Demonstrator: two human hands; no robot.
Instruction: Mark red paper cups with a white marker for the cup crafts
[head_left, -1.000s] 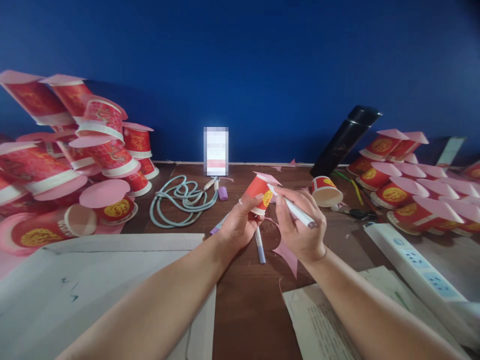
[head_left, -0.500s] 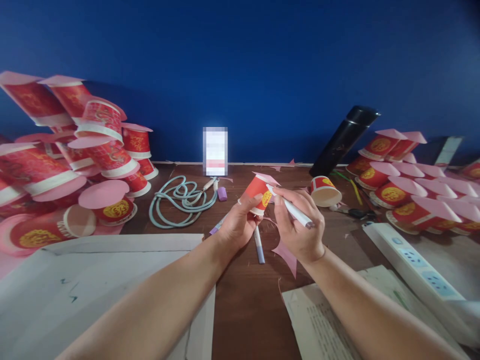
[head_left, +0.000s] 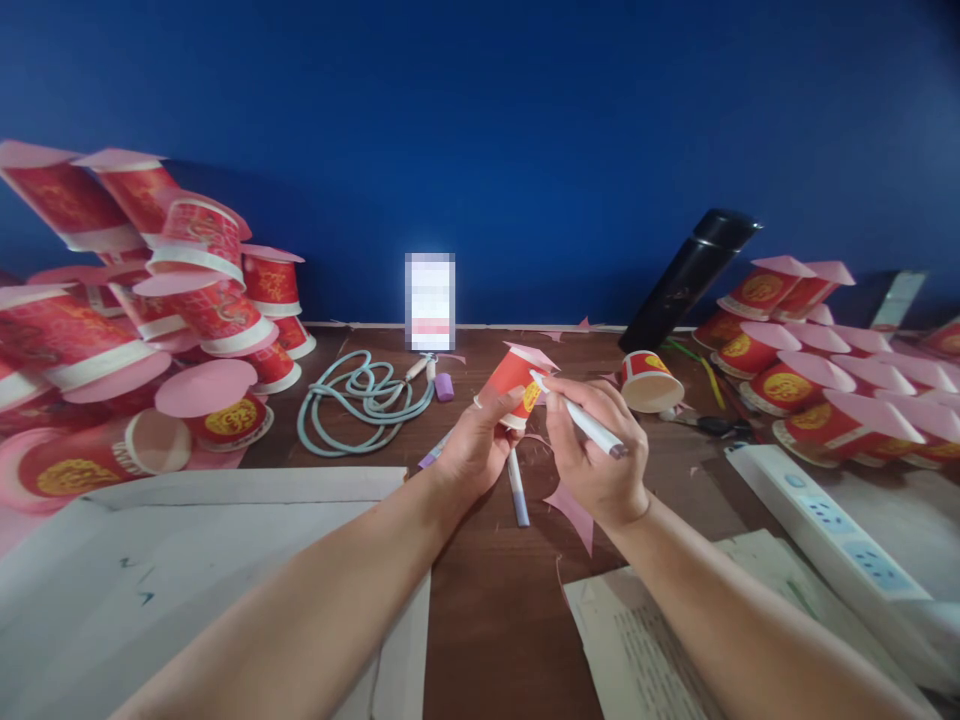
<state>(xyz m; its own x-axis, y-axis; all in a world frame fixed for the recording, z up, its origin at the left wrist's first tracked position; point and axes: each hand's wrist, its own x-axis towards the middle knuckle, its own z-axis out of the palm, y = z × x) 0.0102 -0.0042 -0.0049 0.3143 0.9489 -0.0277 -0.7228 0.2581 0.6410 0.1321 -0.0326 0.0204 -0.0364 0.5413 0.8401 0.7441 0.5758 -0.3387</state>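
A red paper cup [head_left: 504,374] with a yellow emblem and a pink paper disc over its upper end is in my left hand [head_left: 480,445], the thumb across its side. My right hand [head_left: 604,450] is closed round a white marker pen [head_left: 592,428]. The pen's tip is at the side of the cup by the emblem; whether it touches, I cannot tell. Below my left hand a second pen [head_left: 518,490] lies on the brown table [head_left: 487,620]. Beside my right hand another red cup [head_left: 650,381] lies on its side.
Stacked cups with pink discs [head_left: 206,310] stand left, more cups [head_left: 817,385] right. Behind are a coiled cable [head_left: 367,400], a lit phone [head_left: 430,302], a purple cap [head_left: 444,387] and a black flask [head_left: 686,280]. A power strip [head_left: 832,525], papers [head_left: 637,640] and white card [head_left: 225,570] lie nearer.
Both hands keep their hold on the cup and the pen. The pen tip has shifted very slightly down along the cup's side; otherwise little differs.
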